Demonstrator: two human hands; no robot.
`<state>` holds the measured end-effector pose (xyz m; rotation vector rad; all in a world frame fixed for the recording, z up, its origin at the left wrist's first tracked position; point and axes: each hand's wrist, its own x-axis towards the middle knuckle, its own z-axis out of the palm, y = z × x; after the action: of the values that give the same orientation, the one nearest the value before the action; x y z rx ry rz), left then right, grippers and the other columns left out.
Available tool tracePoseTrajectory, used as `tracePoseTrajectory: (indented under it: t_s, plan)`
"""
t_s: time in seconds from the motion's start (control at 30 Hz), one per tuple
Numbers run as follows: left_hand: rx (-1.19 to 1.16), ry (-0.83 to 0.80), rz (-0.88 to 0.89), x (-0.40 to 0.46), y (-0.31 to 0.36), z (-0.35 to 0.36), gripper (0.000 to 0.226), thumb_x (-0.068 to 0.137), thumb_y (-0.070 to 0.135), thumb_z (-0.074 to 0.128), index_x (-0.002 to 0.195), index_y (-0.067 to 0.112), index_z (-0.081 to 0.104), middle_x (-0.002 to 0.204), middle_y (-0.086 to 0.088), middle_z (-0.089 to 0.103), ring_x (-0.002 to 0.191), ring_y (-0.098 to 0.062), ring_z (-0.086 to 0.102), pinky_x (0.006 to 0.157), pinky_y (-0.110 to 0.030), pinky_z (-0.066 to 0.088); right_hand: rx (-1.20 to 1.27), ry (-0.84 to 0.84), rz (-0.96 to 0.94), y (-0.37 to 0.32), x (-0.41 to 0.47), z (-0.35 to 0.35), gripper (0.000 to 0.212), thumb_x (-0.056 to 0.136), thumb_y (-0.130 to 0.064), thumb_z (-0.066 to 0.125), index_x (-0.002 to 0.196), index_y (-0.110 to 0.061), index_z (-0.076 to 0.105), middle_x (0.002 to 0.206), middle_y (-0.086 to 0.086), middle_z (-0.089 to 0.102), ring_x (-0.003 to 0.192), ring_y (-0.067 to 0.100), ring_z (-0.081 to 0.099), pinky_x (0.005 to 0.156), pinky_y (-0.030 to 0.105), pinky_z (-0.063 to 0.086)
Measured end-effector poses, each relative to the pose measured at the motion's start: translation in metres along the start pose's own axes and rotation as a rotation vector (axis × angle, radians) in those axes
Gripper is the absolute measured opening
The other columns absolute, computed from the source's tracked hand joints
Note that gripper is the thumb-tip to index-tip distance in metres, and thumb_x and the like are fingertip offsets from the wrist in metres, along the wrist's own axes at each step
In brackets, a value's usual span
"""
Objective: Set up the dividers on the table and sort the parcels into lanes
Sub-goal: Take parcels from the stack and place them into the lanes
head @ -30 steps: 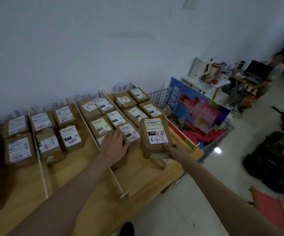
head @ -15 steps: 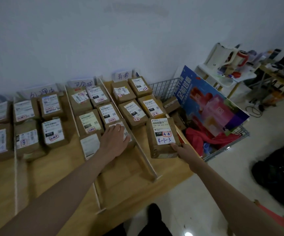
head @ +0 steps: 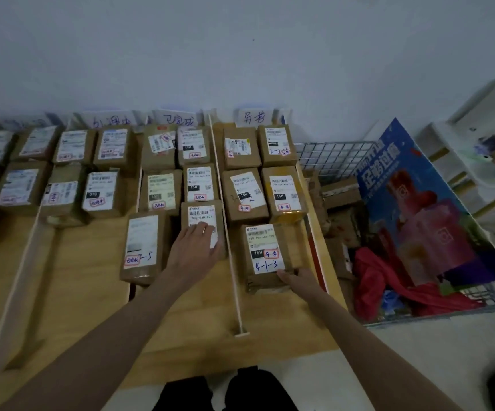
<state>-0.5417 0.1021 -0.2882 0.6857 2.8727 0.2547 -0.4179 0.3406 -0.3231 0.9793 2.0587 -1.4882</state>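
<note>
Left hand [head: 194, 250] flat, fingers straight, pressing a rectangular cardboard parcel [head: 201, 222], right hand [head: 298, 280] gripping the labelled parcel [head: 265, 253] at three o'clock across the thin white divider [head: 230, 232], smooth wooden bench [head: 77, 292], wire basket [head: 335, 157] farther at three o'clock.

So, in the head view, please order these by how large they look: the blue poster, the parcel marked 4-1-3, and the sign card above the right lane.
1. blue poster, clearly the largest.
2. parcel marked 4-1-3, gripped at its near end by the right hand.
3. sign card, smallest, though it is farthest from the camera.
</note>
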Motion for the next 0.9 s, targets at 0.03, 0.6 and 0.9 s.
tracePoseTrajectory:
  t_s: [0.03,0.6,0.9]
  plan:
    - [-0.003,0.008,-0.017,-0.002,0.001,0.002,0.049,0.102,0.041,0.038,0.139,0.012,0.049,0.139,-0.006,0.052,0.128,-0.021,0.048,0.111,-0.037,0.034,-0.022,-0.015,0.000,0.002,0.007,0.001,0.035,0.095,-0.033,0.063,0.121,-0.010,0.065,0.108,0.000,0.067,0.108,0.021,0.061,0.083,0.031,0.052]
    - [-0.058,0.068,-0.155,-0.020,-0.007,0.014,0.037,0.101,0.036,0.046,0.129,0.014,0.054,0.128,-0.004,0.058,0.118,-0.021,0.054,0.108,-0.039,0.040,-0.016,-0.096,-0.023,0.001,0.062,0.016,0.039,0.091,-0.029,0.070,0.117,-0.004,0.054,0.112,0.003,0.061,0.096,0.013,0.057,0.060,0.014,0.040]
    - [-0.026,0.031,-0.170,-0.017,-0.011,0.022,0.041,0.102,0.040,0.040,0.134,0.016,0.051,0.133,-0.001,0.054,0.124,-0.019,0.050,0.113,-0.038,0.036,-0.056,-0.121,-0.029,0.001,0.067,0.019,0.047,0.090,-0.034,0.070,0.124,-0.004,0.056,0.120,0.007,0.065,0.099,0.013,0.060,0.061,0.013,0.042]
